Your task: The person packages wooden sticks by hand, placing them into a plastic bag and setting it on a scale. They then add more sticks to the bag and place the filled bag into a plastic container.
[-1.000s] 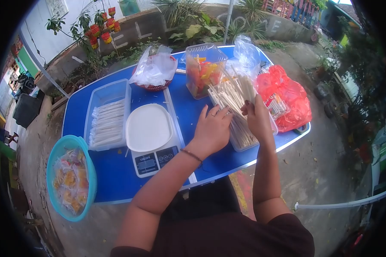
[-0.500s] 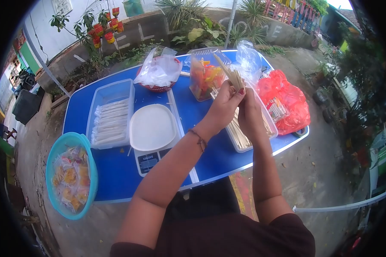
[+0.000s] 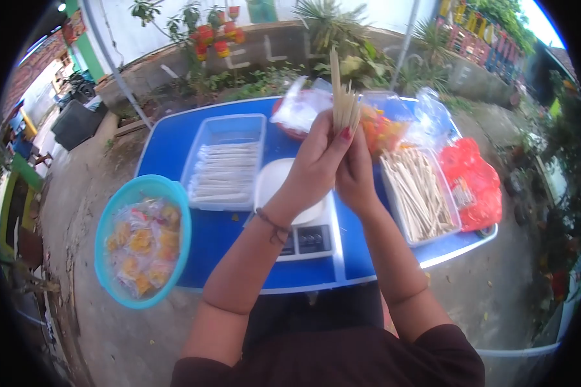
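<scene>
A bundle of thin, pale sticks [image 3: 345, 106] stands upright between my two hands, above the middle of the blue table. My left hand [image 3: 312, 169] is closed round its lower part from the left. Against the other side, my right hand [image 3: 357, 175] grips the same bundle, its fingers partly hidden behind my left hand. One or two sticks rise higher than the others. To the right, an open clear tub [image 3: 419, 193] holds many more such sticks. Below my left hand and forearm is a white scale [image 3: 326, 240] with a pale plate [image 3: 274, 177] on it, partly covered.
Wrapped stick packs [image 3: 223, 171] lie in a clear tub [image 3: 258, 138] on the left. A turquoise basin [image 3: 186, 222] of bagged yellowish items stands at the table's [image 3: 164, 151] left edge. Plastic bags [image 3: 303, 109], orange-yellow packets [image 3: 384, 129] and a red bag [image 3: 478, 193] sit behind and right.
Both hands have moved left with the bundle, away from above the stick tub to over the table's middle. The bundle now points more upright. My view has turned to the left.
</scene>
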`<state>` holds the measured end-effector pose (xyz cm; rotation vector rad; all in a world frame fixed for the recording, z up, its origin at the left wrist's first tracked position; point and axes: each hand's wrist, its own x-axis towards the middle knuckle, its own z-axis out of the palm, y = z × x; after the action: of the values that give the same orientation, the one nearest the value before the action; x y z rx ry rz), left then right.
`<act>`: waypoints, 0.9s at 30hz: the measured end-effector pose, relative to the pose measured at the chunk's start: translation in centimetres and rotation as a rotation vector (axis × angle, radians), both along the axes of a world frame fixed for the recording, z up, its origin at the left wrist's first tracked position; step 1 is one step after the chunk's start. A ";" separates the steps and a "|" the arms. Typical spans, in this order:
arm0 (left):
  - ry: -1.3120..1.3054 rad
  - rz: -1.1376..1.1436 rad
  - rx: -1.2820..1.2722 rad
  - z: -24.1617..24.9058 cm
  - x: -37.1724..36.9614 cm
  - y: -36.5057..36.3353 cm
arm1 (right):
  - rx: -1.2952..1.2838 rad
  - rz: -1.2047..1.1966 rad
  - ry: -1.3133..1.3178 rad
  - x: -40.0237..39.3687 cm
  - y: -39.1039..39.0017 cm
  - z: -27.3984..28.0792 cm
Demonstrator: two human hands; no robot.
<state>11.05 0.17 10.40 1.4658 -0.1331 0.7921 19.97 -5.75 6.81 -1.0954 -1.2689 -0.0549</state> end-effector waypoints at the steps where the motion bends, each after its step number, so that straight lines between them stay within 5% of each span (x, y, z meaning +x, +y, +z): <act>1: 0.022 0.032 0.024 -1.0 -0.9 0.8 | -0.060 0.014 -0.039 -0.3 0.9 -1.5; 4: 0.083 0.104 0.062 -4.1 -2.9 2.4 | 0.007 -0.022 -0.050 -2.7 3.1 -4.6; 7: 0.194 0.176 0.086 -6.7 -3.9 3.4 | -0.217 0.111 0.059 -3.4 3.2 -7.2; 17: 0.269 0.294 0.128 -13.1 -3.1 4.4 | -0.457 -0.190 -0.588 -1.4 1.2 -7.5; 22: 0.221 0.363 0.237 -12.6 -3.7 3.9 | -0.587 -0.262 -0.647 -2.0 0.6 -7.1; 27: 0.212 0.323 -0.018 -12.8 -4.2 4.4 | -0.513 -0.242 -0.589 -2.7 0.7 -6.4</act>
<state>6.90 4.61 -2.44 1.5646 0.2776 0.8870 17.29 -5.08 0.41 -1.7583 -1.7191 -0.2609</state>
